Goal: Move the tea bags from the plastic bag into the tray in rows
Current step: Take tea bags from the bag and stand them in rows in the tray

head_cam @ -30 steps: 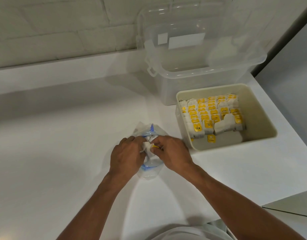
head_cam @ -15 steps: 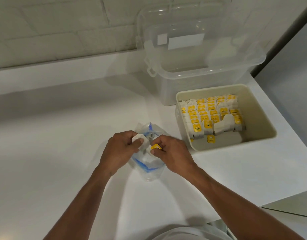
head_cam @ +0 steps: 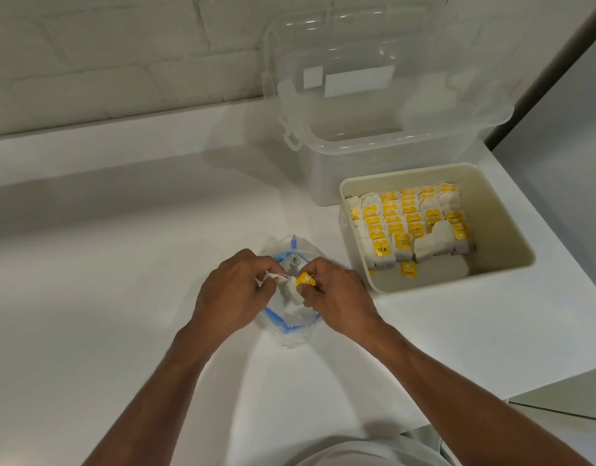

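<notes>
Hands (head_cam: 337, 297) on tea bags (head_cam: 294, 291) over plastic bag (head_cam: 291, 336)

1 head view looks down, close over the counter (head_cam: 105, 297).

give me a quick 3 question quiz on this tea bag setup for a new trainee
1. True or false: the tray stands to the left of the plastic bag.
2. What does the right hand pinch over the plastic bag?
A) a tea bag with a yellow tag
B) a spoon
C) the tray's rim
3. Fill in: the tags on the tea bags in the tray are ____ in colour.

Key: 1 false; 2 A; 3 yellow
</notes>
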`<state>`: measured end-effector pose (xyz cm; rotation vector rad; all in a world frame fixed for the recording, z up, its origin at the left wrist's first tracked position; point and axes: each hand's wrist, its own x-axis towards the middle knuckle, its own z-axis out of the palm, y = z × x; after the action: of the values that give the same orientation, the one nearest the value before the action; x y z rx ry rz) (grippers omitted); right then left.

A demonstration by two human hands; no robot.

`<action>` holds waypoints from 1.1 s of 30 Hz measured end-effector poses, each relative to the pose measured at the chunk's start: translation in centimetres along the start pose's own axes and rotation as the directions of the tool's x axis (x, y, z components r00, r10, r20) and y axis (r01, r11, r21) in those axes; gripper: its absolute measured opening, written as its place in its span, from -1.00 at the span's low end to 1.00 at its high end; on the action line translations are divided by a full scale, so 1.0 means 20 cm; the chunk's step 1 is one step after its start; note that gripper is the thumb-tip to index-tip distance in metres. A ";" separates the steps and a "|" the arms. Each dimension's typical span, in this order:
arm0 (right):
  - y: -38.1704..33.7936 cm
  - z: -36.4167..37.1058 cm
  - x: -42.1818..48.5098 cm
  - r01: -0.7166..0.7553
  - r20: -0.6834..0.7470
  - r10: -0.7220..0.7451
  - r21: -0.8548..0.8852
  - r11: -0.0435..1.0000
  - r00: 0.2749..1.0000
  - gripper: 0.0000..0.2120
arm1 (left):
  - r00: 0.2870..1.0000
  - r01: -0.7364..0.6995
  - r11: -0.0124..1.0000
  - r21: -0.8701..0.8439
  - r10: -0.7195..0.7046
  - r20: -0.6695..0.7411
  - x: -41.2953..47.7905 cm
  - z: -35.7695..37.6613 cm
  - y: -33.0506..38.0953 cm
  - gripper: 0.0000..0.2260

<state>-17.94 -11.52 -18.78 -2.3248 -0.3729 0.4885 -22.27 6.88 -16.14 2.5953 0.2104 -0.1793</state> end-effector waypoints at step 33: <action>-0.10 -0.08 -0.03 -0.144 0.106 0.099 0.642 0.753 0.989 -0.91 | 0.993 0.115 0.951 -0.286 -0.120 -0.002 0.01 -0.12 0.00 -0.88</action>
<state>-18.00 -11.25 -16.14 -1.6543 -0.0529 0.6407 -21.86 8.14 -14.20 2.2987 0.3703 -0.1543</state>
